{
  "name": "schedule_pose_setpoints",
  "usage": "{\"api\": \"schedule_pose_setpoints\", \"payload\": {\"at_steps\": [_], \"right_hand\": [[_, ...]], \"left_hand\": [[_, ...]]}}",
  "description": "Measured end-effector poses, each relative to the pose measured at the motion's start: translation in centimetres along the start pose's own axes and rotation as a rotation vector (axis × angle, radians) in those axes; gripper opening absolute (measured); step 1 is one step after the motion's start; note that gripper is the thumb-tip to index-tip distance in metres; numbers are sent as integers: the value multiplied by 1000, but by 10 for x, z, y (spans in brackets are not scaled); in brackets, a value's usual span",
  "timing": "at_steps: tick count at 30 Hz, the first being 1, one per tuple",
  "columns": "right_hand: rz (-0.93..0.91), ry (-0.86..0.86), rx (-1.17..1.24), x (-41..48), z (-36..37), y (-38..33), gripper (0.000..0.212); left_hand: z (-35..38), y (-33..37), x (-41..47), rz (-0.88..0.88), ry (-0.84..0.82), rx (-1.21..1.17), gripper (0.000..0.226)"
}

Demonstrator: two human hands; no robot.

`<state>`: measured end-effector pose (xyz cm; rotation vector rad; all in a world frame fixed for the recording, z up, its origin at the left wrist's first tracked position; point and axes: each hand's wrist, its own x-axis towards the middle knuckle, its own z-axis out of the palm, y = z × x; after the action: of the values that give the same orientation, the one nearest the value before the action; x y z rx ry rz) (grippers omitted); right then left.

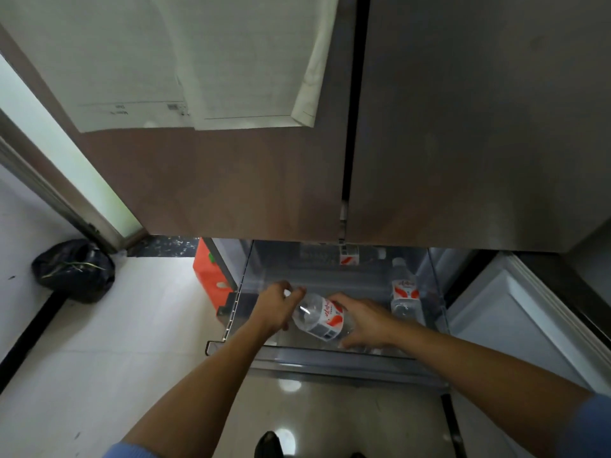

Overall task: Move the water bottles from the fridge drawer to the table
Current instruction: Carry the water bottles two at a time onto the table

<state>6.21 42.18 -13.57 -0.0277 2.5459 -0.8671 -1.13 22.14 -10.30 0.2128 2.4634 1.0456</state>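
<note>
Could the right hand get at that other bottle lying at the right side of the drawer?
Probably yes. That bottle lies uncovered just beyond the right hand, but that hand is busy on the bottle between both hands.

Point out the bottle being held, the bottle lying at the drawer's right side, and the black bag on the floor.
held bottle (320, 317): head view, red-and-white label.
right-side bottle (404, 292): head view, label.
black bag (74, 270): head view, middle.

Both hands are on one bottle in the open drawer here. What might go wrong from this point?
The tilted water bottle sits between the left hand and right hand; it may slip back into the fridge drawer. Lifting it could knock the upright bottle close by. The fridge doors overhang the drawer, so a straight lift may hit them.
</note>
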Motion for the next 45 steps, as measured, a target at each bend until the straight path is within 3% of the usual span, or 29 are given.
{"api": "schedule_pose_setpoints", "payload": {"at_steps": [5, 10, 14, 18, 23, 28, 34, 36, 40, 45], "right_hand": [[83, -90, 202, 7, -20, 15, 63], [324, 316, -252, 39, -58, 72, 57], [570, 255, -235, 64, -56, 96, 82], [649, 359, -269, 71, -50, 89, 70], [504, 162, -232, 64, -36, 69, 74], [343, 104, -155, 58, -13, 38, 37], [195, 95, -504, 42, -28, -5, 44], [150, 95, -556, 29, -39, -12, 38], [67, 237, -563, -5, -66, -27, 35], [-43, 556, -611, -42, -83, -79, 27]], "left_hand": [[11, -1, -2, 36, 91, 62, 40], [2, -13, -10, -11, 158, 51, 46], [-3, -19, -18, -24, 160, 78, 44], [-5, -23, -24, -25, 177, 84, 36], [-8, -20, -24, -16, 175, 114, 30], [-17, -12, -25, 15, 239, 234, 26], [-40, -12, -35, 51, 331, 356, 26], [-52, -9, -37, 65, 351, 375, 23], [-80, 4, -37, 121, 427, 375, 26], [-119, 15, -57, 217, 526, 340, 36]]}}
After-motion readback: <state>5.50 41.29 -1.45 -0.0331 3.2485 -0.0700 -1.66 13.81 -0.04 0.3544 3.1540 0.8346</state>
